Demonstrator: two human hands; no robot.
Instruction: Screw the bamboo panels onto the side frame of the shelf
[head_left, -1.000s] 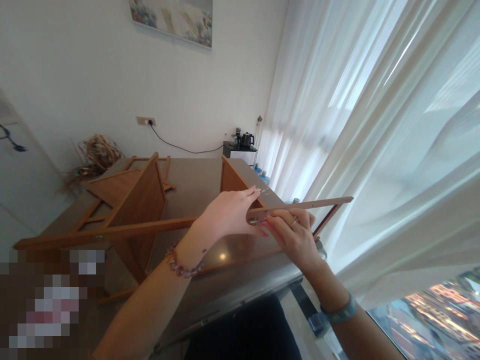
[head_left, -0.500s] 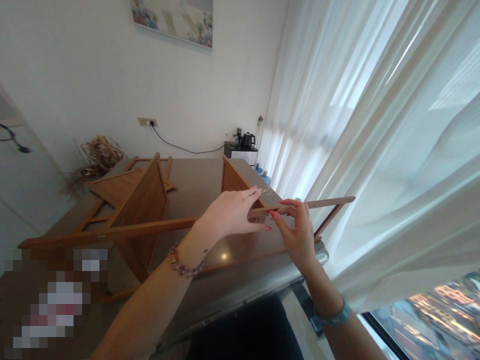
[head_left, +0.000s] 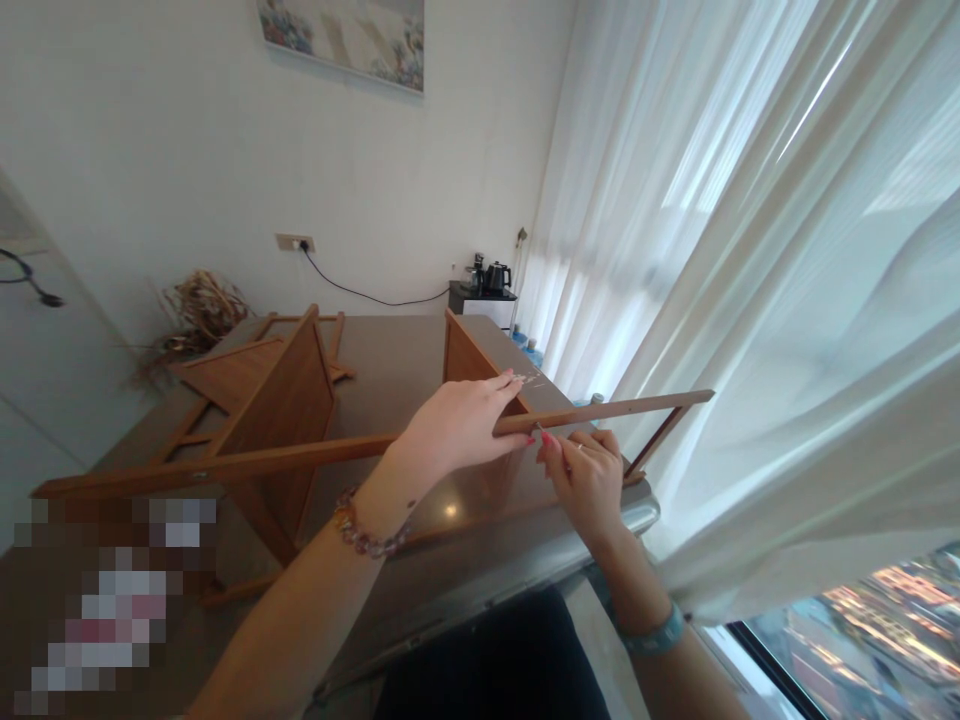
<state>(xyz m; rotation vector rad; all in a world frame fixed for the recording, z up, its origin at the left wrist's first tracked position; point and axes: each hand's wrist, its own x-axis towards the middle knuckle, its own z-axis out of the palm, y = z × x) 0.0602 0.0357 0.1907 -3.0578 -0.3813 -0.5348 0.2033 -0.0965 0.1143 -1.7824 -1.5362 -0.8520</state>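
A shelf-like wooden frame stands on its side on the table (head_left: 382, 345). Its long rail (head_left: 645, 406) runs across in front of me. My left hand (head_left: 454, 425) is wrapped over that rail where it meets a wooden panel (head_left: 469, 355), thumb below and fingers above. Just right of it, my right hand (head_left: 589, 485) is closed in a pinch under the rail. A small metal piece (head_left: 538, 428) shows at its thumb and fingertip, against the rail; its full shape is hidden. A second panel (head_left: 292, 385) crosses the frame further left.
More wooden frame parts (head_left: 232, 375) lie at the table's far left, near dried plants (head_left: 199, 310). A black kettle (head_left: 496, 279) stands on a small cabinet behind. White curtains (head_left: 735, 300) hang close on the right. A blurred-out patch covers the lower left.
My right hand has come down from the rail's upper side to below it, and its fingers have curled in. My left hand keeps its place on the rail.
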